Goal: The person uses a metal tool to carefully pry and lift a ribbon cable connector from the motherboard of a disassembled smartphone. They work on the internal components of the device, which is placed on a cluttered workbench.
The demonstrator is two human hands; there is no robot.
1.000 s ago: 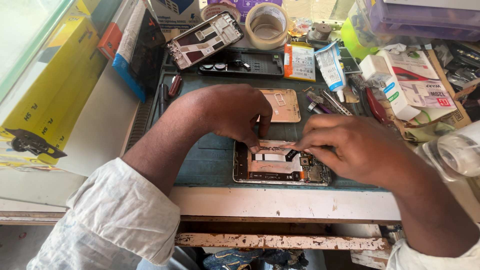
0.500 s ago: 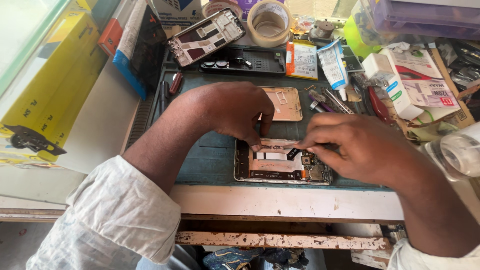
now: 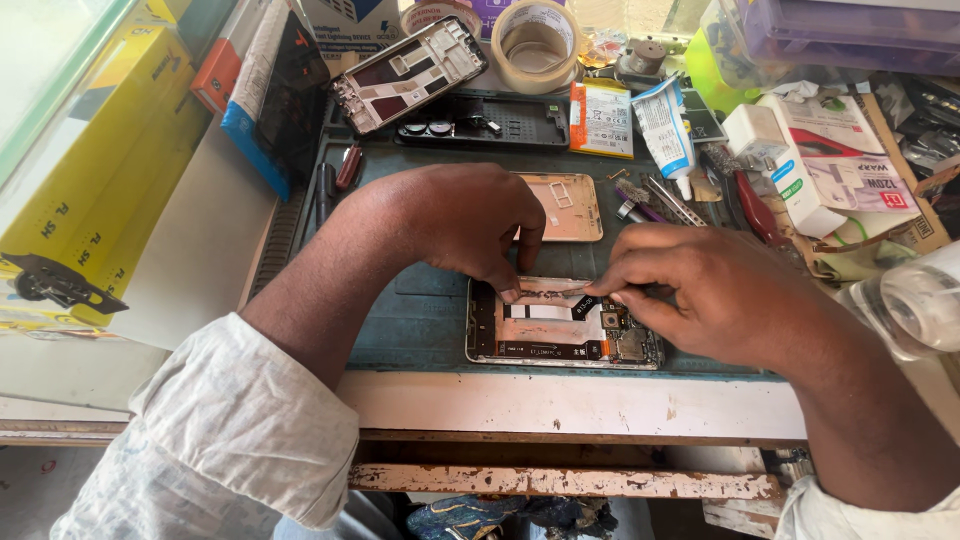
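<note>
Yellow box (image 3: 90, 190), teal mat (image 3: 420, 310), orange packet (image 3: 603, 118), white sleeve (image 3: 230, 430).

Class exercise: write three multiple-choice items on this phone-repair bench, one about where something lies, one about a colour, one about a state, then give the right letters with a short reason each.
1. Where does the roll of tape lie?
A. at the far edge of the bench, beyond the mat
B. under the opened phone
C. in the left hand

2. What colour is the long box at the left?
A. purple
B. yellow
C. white

3. In what state is the phone under the hands?
A. closed, screen lit
B. sealed in wrapping
C. open, its inner parts bare

Answers: 1 A, the roll sits at the top, behind the dark tray. 2 B, its sides are yellow. 3 C, the left hand and right hand press fingertips on bare boards and a flat cable inside the frame.
</note>
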